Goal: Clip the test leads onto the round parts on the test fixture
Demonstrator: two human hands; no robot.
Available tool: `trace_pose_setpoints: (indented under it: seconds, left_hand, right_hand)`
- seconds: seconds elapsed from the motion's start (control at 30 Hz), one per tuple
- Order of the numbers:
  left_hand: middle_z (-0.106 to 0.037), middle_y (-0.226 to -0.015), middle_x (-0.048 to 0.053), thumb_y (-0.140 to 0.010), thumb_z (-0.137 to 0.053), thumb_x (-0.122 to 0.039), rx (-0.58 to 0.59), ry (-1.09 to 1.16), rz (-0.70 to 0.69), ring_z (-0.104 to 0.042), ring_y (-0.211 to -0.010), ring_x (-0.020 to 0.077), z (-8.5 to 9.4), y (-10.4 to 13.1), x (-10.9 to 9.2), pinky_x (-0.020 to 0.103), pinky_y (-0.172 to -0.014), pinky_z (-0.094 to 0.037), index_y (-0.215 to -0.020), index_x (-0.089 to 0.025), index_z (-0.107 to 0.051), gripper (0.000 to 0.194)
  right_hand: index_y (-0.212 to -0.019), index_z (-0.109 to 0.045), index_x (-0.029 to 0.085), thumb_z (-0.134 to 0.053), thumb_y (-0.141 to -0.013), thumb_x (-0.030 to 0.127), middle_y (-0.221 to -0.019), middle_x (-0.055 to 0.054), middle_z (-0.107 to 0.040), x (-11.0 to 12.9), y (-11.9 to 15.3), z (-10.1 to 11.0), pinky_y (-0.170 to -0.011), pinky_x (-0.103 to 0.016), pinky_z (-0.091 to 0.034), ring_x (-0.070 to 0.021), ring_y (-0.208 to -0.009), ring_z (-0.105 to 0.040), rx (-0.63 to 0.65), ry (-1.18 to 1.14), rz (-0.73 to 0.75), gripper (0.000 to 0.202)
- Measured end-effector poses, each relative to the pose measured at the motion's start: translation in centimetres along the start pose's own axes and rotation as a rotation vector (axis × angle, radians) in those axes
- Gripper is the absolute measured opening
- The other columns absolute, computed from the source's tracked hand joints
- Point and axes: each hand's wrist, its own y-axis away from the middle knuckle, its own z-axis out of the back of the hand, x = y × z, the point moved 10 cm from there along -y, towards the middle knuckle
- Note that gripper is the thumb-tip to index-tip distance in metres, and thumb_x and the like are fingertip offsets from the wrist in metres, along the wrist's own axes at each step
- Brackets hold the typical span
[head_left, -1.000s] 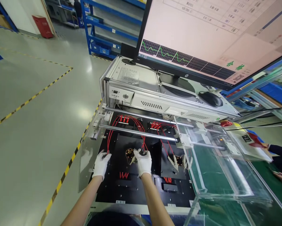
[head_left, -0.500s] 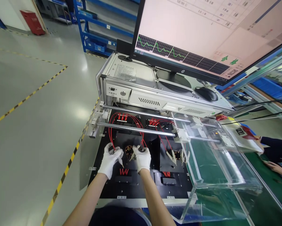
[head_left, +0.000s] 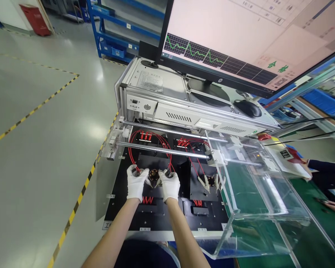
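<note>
A small round motor stator with copper windings sits on the left black plate between my gloved hands. My left hand is closed on a test clip at the end of red wires, just left of the stator. On the other side, my right hand pinches another test clip, also wired in red, close against the stator's right edge. My fingers hide most of both clips, and I cannot tell whether their jaws grip the stator's leads.
On the right plate, test clips flank a second stator. Metal rails cross beyond my hands. A clear acrylic cover stands at right, below a monitor. A co-worker's sleeve shows at far right.
My left hand has moved right and slightly up, bringing its clip close to the stator. My right hand stays by the stator. The view has shifted slightly.
</note>
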Motion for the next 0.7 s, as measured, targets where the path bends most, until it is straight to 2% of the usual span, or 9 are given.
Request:
trace_pose_setpoints:
  seconds: [0.2, 0.37, 0.47, 0.5, 0.57, 0.6, 0.63, 0.67, 0.7]
  left_hand:
    - [-0.059, -0.083, 0.001, -0.055, -0.074, -0.026, 0.028, -0.084, -0.032, -0.058, -0.071, 0.0123, 0.4, -0.3, -0.1, 0.028, -0.07, -0.049, -0.096, -0.02, -0.049, 0.048]
    - [-0.059, -0.08, 0.002, -0.057, -0.071, -0.026, 0.043, -0.107, -0.07, -0.058, -0.072, 0.0145, 1.1, -0.5, -0.4, 0.03, -0.073, -0.049, -0.086, -0.017, -0.056, 0.034]
    - [-0.059, -0.09, 0.006, -0.061, -0.069, -0.026, -0.002, -0.102, -0.074, -0.059, -0.083, 0.0187, 2.3, -0.4, -0.6, 0.035, -0.081, -0.049, -0.097, -0.016, -0.053, 0.041]
    - [-0.058, -0.098, 0.009, -0.062, -0.069, -0.026, -0.04, -0.13, -0.107, -0.058, -0.091, 0.0212, 2.9, -0.2, -1.0, 0.038, -0.086, -0.047, -0.103, -0.016, -0.05, 0.047]
    - [-0.051, -0.115, 0.014, -0.062, -0.07, -0.028, -0.106, -0.301, -0.306, -0.05, -0.109, 0.027, 3.4, 0.7, -3.5, 0.043, -0.097, -0.039, -0.112, -0.017, -0.047, 0.056]
    - [-0.048, -0.121, 0.014, -0.063, -0.07, -0.029, -0.082, -0.431, -0.45, -0.045, -0.116, 0.0288, 2.5, 1.5, -5.1, 0.044, -0.101, -0.035, -0.112, -0.017, -0.048, 0.055]
    - [-0.047, -0.123, 0.014, -0.065, -0.068, -0.028, -0.001, -0.564, -0.587, -0.042, -0.119, 0.0296, 0.9, 2.4, -6.3, 0.044, -0.104, -0.032, -0.111, -0.018, -0.051, 0.05]
    - [-0.049, -0.123, 0.013, -0.067, -0.066, -0.027, 0.124, -0.673, -0.674, -0.042, -0.119, 0.0296, -1.2, 3.2, -6.8, 0.043, -0.104, -0.031, -0.109, -0.019, -0.054, 0.045]
    - [-0.053, -0.119, 0.012, -0.069, -0.064, -0.026, 0.276, -0.736, -0.678, -0.046, -0.116, 0.0292, -3.2, 3.7, -6.6, 0.043, -0.102, -0.033, -0.109, -0.02, -0.056, 0.041]
  right_hand:
    - [-0.055, -0.041, 0.022, -0.071, -0.055, 0.036, -0.049, 0.006, -0.054, -0.2, -0.1, -0.2, -0.05, -0.023, -0.036, -0.0105, -0.048, -0.046, -0.014, -0.02, -0.008, 0.033]
    - [-0.058, -0.046, 0.022, -0.07, -0.055, 0.038, -0.055, 0.002, -0.06, 0.1, 0.1, -0.3, -0.05, -0.024, -0.038, -0.0124, -0.049, -0.05, -0.033, -0.03, 0.028, 0.029]
    - [-0.058, -0.047, 0.022, -0.07, -0.054, 0.039, -0.056, 0.001, -0.062, 0.1, 0.3, -0.4, -0.052, -0.024, -0.039, -0.0139, -0.051, -0.053, -0.036, -0.005, 0.048, 0.028]
    - [-0.058, -0.048, 0.022, -0.07, -0.054, 0.039, -0.057, 0.001, -0.062, 0.1, 0.3, -0.5, -0.053, -0.025, -0.04, -0.0144, -0.052, -0.054, -0.036, 0.006, 0.058, 0.028]
    - [-0.057, -0.048, 0.022, -0.069, -0.055, 0.04, -0.059, 0.0, -0.063, 0.2, 0.2, -0.8, -0.055, -0.025, -0.041, -0.0151, -0.054, -0.055, -0.034, 0.017, 0.08, 0.028]
    - [-0.058, -0.048, 0.022, -0.069, -0.055, 0.04, -0.06, -0.001, -0.064, 0.2, 0.2, -0.9, -0.056, -0.025, -0.041, -0.0154, -0.055, -0.056, -0.031, 0.016, 0.093, 0.027]
    - [-0.058, -0.049, 0.022, -0.068, -0.056, 0.039, -0.061, -0.002, -0.064, 0.2, 0.2, -1.1, -0.056, -0.025, -0.042, -0.0156, -0.056, -0.056, -0.026, 0.011, 0.103, 0.026]
    - [-0.059, -0.049, 0.022, -0.068, -0.057, 0.038, -0.062, -0.002, -0.065, 0.2, 0.1, -1.3, -0.056, -0.025, -0.042, -0.0157, -0.056, -0.057, -0.019, 0.002, 0.108, 0.025]
    - [-0.059, -0.048, 0.022, -0.067, -0.058, 0.037, -0.063, -0.003, -0.065, 0.2, 0.1, -1.5, -0.056, -0.025, -0.042, -0.0158, -0.057, -0.057, -0.009, -0.003, 0.111, 0.024]
